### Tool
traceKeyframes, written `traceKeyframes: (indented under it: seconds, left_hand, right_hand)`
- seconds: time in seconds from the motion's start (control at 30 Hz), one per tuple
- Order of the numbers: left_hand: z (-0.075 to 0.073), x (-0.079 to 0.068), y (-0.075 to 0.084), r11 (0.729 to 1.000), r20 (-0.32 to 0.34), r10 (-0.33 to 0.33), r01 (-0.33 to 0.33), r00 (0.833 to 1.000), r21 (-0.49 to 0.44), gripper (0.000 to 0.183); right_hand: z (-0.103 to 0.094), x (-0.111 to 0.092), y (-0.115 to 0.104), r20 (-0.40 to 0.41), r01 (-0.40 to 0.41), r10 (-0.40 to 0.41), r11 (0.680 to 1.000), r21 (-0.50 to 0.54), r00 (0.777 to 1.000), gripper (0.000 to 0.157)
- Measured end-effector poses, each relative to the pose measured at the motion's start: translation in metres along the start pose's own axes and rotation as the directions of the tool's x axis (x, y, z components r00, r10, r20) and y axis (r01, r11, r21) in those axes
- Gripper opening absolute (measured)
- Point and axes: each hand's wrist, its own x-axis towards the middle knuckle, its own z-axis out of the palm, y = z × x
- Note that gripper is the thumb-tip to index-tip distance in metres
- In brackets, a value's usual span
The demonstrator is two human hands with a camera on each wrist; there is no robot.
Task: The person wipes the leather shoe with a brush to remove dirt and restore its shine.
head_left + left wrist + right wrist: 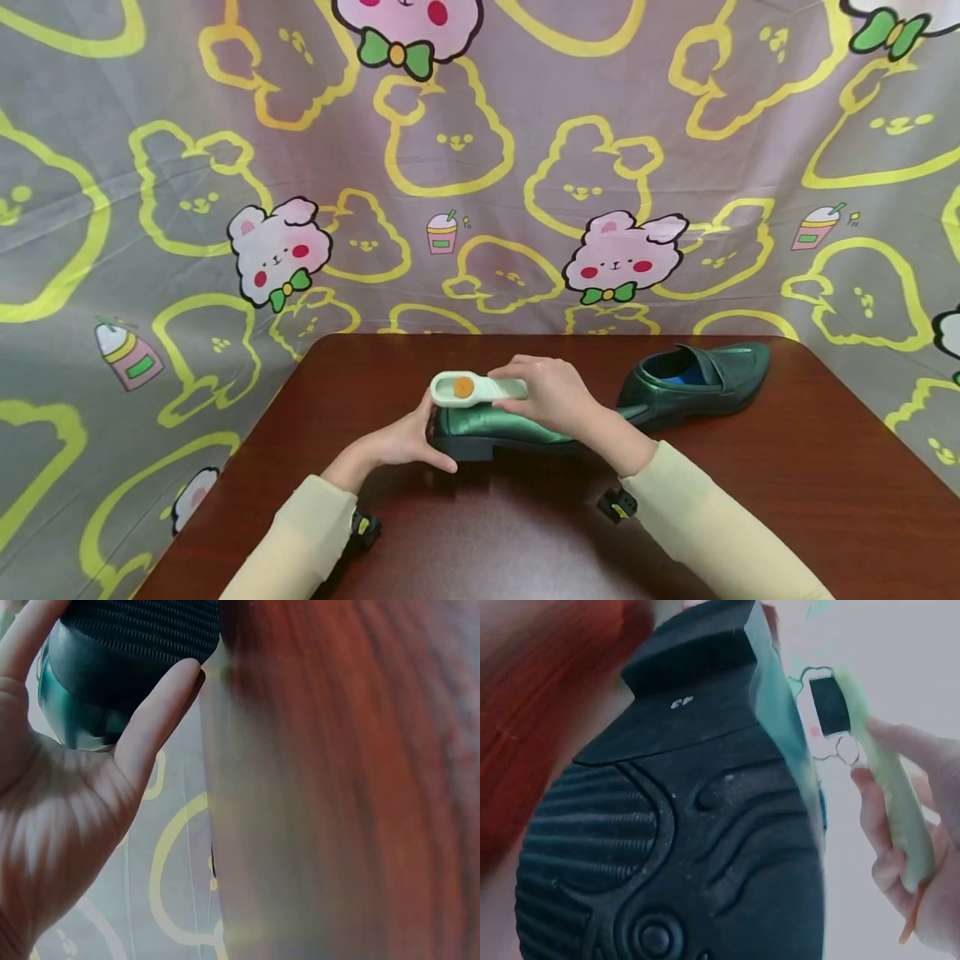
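My left hand (401,437) grips a shiny green loafer (495,423) by its heel, thumb at the edge of the black sole. The shoe is held on its side above the table, its sole facing toward me. In the left wrist view the ridged heel (139,634) sits between thumb and fingers. My right hand (551,392) holds a pale green shoe brush (480,390) by its handle. An orange round button marks the brush's head, which is just over the heel end. The right wrist view shows its dark pad (830,705) beside the shoe's upper.
Another green loafer (697,387) with a blue insole stands upright at the back right of the brown table (525,533). A patterned cloth (495,208) hangs behind and beside the table.
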Motion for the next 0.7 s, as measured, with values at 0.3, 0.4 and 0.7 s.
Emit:
traceKeyframes:
  seconds: [0.3, 0.4, 0.7]
  left_hand:
    - [0.000, 0.003, -0.004, 1.000, 0.000, 0.006, -0.006, 1.000, -0.030, 0.109]
    - [-0.001, 0.005, -0.006, 0.998, 0.006, -0.002, 0.003, 1.000, -0.058, 0.110]
    - [-0.001, 0.005, -0.009, 0.995, 0.025, 0.025, -0.022, 0.999, -0.101, 0.109]
  right_hand:
    - [0.001, -0.006, 0.000, 0.082, 0.058, -0.056, 0.998, -0.020, 0.995, 0.036]
    - [-0.001, -0.003, 0.008, 0.011, -0.050, 0.051, 0.998, -0.048, 0.999, 0.037]
    - [-0.009, -0.010, 0.009, 0.011, -0.053, 0.053, 0.999, 0.009, 0.999, 0.037]
